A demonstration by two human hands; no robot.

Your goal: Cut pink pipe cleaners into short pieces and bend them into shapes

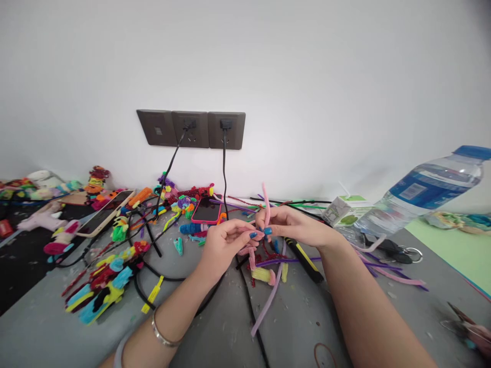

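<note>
Both hands meet in mid-air over the middle of the grey table, fingertips nearly touching. My left hand (pixel 230 243) pinches the lower part of a pink pipe cleaner (pixel 266 202) between thumb and finger. On the same piece, my right hand (pixel 286 225) is closed too, and one end sticks straight up above it. Just under the fingers hangs or lies a small pink and pale yellow pipe-cleaner figure (pixel 262 275); whether it joins the held piece is hidden. A loose lilac pipe cleaner (pixel 271 301) lies below, with a purple one (pixel 299 259) across it.
A black-and-yellow tool handle (pixel 305 259) lies beside my right wrist. Right stand a drink carton (pixel 347 210) and a tilted water bottle (pixel 425 189); scissors (pixel 464 319) lie at the edge. Left are phones (pixel 107 212), pipe-cleaner figures (pixel 109 286) and black cables (pixel 224 179) from wall sockets.
</note>
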